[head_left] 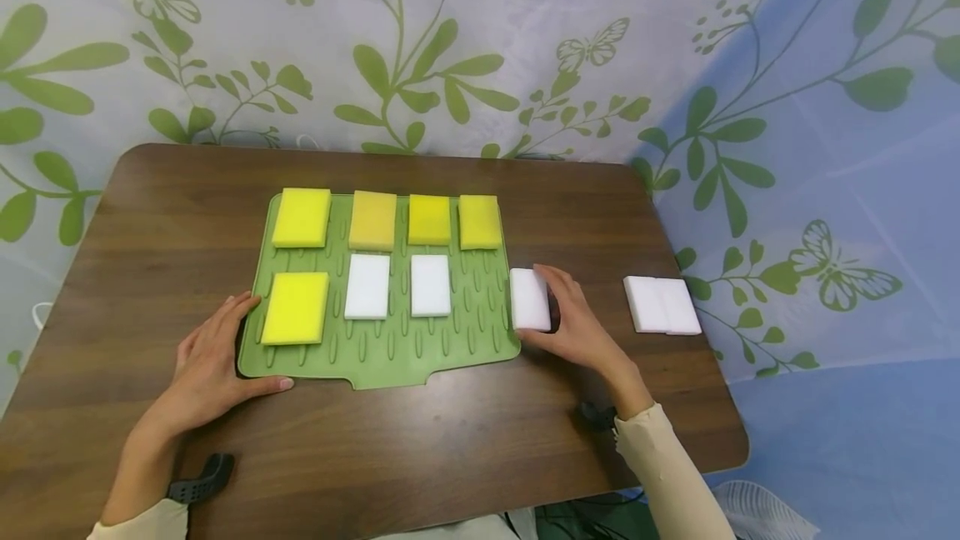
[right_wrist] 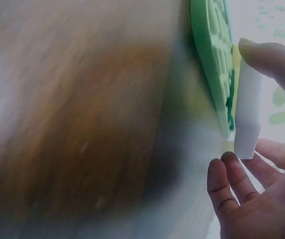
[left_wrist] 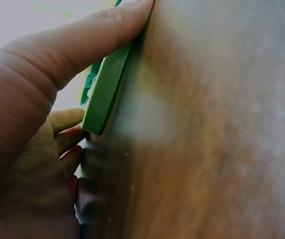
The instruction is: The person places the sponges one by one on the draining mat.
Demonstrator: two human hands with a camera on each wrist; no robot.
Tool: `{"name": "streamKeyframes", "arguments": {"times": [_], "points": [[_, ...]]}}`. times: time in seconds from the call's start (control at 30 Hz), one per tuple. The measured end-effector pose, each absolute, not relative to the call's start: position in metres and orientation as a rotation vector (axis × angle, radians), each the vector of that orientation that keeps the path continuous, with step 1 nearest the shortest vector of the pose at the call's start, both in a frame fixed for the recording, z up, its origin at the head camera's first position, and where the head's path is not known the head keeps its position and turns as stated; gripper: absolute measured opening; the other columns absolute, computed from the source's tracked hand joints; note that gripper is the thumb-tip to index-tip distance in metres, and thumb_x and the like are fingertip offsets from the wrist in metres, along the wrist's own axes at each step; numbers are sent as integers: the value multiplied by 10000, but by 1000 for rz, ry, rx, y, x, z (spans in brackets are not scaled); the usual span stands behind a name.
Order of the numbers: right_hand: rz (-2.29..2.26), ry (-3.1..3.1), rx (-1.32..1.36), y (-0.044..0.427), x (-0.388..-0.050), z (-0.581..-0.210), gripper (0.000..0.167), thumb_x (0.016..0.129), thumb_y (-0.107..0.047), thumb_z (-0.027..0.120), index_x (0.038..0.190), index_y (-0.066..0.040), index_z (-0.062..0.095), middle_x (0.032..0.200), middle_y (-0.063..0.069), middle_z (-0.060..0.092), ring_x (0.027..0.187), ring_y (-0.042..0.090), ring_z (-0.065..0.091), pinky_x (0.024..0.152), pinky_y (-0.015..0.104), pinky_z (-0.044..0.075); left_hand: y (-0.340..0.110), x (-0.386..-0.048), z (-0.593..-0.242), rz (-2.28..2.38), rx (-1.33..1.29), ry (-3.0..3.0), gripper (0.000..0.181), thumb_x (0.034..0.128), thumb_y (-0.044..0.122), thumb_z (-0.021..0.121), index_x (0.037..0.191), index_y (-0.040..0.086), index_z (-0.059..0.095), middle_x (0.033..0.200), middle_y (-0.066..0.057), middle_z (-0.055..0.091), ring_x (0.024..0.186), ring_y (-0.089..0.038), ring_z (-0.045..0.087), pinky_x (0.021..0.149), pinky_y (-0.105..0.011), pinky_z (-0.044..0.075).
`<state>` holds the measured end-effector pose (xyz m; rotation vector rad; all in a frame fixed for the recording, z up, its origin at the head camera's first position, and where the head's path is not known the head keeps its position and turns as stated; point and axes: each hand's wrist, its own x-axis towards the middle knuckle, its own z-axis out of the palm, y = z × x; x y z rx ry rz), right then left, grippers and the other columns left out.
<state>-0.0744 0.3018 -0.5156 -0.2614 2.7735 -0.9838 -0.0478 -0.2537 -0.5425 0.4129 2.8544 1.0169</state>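
The left hand [head_left: 208, 361], spread and gripping nothing, spans the near-left corner of a green tray [head_left: 442, 352] bearing five yellow sponges [head_left: 295, 308] and two white blocks [head_left: 367, 286], the right hand [head_left: 579, 322] pinches another white block [head_left: 530, 298] at the tray's right edge, and two adjoining blocks [head_left: 647, 304] lie farther right on the counter [head_left: 450, 440].

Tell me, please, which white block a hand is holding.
The white block by the right edge of the green tray: the right hand grips it, while two others lie on the tray and two more on the table.
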Motion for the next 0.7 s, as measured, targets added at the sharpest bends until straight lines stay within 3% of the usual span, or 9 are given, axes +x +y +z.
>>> {"name": "streamKeyframes", "arguments": {"times": [0.7], "points": [[-918,2775,-398,253,-98,-512,1060,851,-554,878,1691,-265,298,1735,52,300,1493,331,369,1135,640,471,-252,-48,-538,1041,407,2837,1335,681,434,1018,1700,82,232,1737,-278,256,1649,-516,148,1064,-795,160]]}}
